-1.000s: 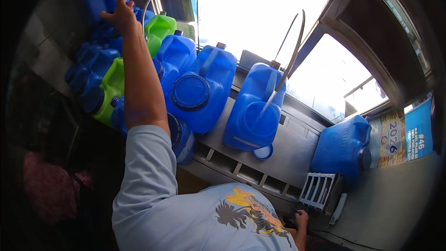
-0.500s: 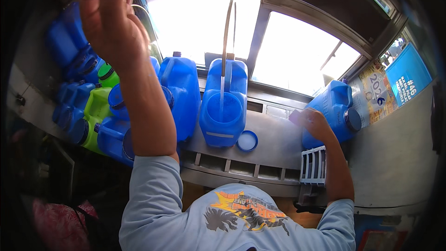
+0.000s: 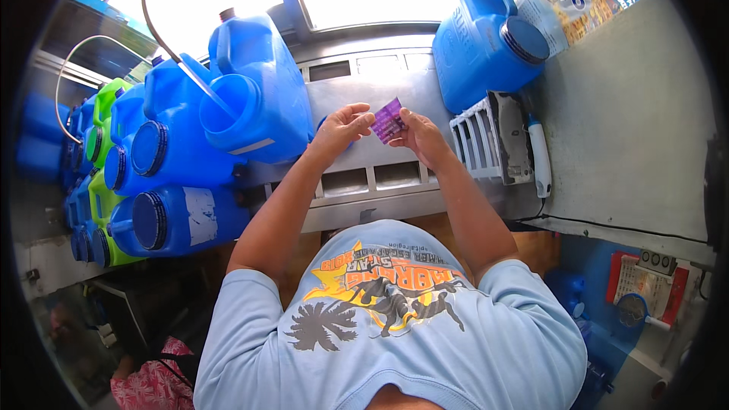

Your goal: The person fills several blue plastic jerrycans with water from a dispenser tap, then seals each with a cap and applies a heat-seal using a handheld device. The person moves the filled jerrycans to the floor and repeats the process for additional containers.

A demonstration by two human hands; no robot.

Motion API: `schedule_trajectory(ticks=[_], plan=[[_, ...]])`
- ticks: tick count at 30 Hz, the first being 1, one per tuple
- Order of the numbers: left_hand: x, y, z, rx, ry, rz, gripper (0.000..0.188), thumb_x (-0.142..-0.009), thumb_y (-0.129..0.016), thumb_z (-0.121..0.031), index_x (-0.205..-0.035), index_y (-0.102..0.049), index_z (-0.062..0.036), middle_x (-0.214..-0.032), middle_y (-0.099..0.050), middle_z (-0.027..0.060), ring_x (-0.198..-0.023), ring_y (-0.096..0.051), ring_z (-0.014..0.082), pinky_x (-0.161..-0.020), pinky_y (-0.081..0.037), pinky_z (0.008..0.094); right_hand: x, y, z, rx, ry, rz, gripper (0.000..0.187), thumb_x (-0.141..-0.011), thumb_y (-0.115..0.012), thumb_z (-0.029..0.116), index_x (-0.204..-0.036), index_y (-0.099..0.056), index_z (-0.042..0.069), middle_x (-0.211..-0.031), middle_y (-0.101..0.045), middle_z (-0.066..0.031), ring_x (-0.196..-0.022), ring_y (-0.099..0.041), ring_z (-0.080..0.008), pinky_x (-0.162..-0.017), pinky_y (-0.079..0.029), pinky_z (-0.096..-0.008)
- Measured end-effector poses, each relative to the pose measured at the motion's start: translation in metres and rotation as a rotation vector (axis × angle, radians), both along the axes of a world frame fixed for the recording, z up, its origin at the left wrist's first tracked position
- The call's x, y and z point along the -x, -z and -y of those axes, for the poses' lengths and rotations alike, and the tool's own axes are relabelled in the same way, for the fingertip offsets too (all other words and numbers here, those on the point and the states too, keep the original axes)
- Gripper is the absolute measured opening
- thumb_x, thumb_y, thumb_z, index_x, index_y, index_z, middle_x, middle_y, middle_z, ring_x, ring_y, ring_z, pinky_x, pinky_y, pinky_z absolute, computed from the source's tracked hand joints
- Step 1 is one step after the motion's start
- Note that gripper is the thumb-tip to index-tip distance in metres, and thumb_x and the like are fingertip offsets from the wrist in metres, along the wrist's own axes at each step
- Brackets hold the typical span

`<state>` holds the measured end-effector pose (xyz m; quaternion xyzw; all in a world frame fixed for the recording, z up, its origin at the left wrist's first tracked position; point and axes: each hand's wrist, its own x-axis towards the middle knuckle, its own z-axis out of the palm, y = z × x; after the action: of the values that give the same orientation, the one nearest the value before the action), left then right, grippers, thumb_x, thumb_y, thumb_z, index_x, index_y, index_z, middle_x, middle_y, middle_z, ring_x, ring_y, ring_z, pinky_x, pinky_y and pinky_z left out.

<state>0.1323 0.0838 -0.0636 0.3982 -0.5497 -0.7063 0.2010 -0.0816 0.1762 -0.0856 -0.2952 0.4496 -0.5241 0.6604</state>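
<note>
You wear a light-blue T-shirt [image 3: 471, 357], short sleeves [image 3: 241, 305], round neckline [image 3: 391, 375]; orange-yellow lettered print [image 3: 395, 276], dark palm tree [image 3: 322, 325], dark figures [image 3: 393, 306].

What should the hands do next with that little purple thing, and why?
Perhaps the left hand should gently pinch the near edge of the purple sheet to steady it. The right hand holds it from the other side, and the left fingertips are right beside it; whether they touch is unclear.

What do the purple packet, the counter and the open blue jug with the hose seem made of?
Purple packet in the right hand: film or paper, perhaps glossy; it looks thin, flat and printed.
Counter: likely metal, satin grey with soft reflections.
Open blue jug: probably moulded plastic, slightly shiny, with rounded corners.
</note>
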Motion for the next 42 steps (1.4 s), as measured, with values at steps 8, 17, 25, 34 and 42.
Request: schedule_trajectory(ticks=[8, 17, 25, 34, 42], plan=[[0.029, 0.015, -0.015, -0.039, -0.057, 0.013, 0.025, -0.093, -0.076, -0.018, -0.11, -0.069, -0.0028, -0.097, -0.073, 0.0048, -0.086, -0.067, 0.0115, -0.079, -0.053, 0.0261, 0.016, 0.011, -0.011, -0.015, 0.018, 0.111, 0.061, -0.105, -0.04, 0.061, -0.118, -0.065, 0.007, -0.101, -0.072, -0.0065, -0.09, -0.069, -0.0163, -0.082, -0.054, -0.0323], [0.005, 0.011, -0.035, 0.796, 0.027, 0.191, 0.01, -0.084, -0.072, -0.003, -0.093, -0.075, -0.0057, -0.089, -0.073, 0.0111, -0.083, -0.071, 0.0225, -0.077, -0.056, 0.0342, 0.02, 0.019, -0.01, -0.426, -0.26, 0.148, 0.046, -0.104, -0.052, 0.051, -0.12, -0.06, 0.009, -0.087, -0.07, -0.0058, -0.073, -0.069, -0.0183, -0.068, -0.057, -0.0331], [-0.02, 0.019, -0.045, 1.104, -0.086, 0.315, 0.012, -0.08, -0.072, -0.005, -0.09, -0.072, -0.0106, -0.1, -0.075, 0.0049, -0.093, -0.072, 0.0265, -0.081, -0.057, 0.0398, -0.039, 0.05, -0.008, -0.342, -0.109, 0.257, 0.027, -0.098, -0.068, 0.018, -0.123, -0.059, 0.011, -0.102, -0.069, -0.0027, -0.091, -0.069, -0.0141, -0.081, -0.056, -0.0345], [-0.049, 0.06, -0.04, 0.458, -0.464, 0.179, 0.024, -0.093, -0.074, -0.022, -0.108, -0.069, -0.0047, -0.102, -0.074, 0.0051, -0.089, -0.071, 0.0158, -0.074, -0.056, 0.0297, -0.066, 0.074, 0.009, -0.204, -0.038, 0.057, 0.011, -0.096, -0.068, 0.009, -0.106, -0.065, 0.007, -0.093, -0.07, -0.0011, -0.082, -0.066, -0.0116, -0.078, -0.056, -0.0311], [-0.076, 0.098, -0.038, -0.086, -0.135, 0.038, 0.024, -0.098, -0.07, -0.025, -0.106, -0.072, -0.0027, -0.088, -0.071, 0.0001, -0.073, -0.063, 0.005, -0.064, -0.051, 0.0216, -0.083, 0.075, 0.012, -0.075, -0.077, -0.289, 0.013, -0.091, -0.07, 0.008, -0.103, -0.069, 0.002, -0.086, -0.069, -0.0005, -0.073, -0.059, -0.0071, -0.068, -0.049, -0.0242]])
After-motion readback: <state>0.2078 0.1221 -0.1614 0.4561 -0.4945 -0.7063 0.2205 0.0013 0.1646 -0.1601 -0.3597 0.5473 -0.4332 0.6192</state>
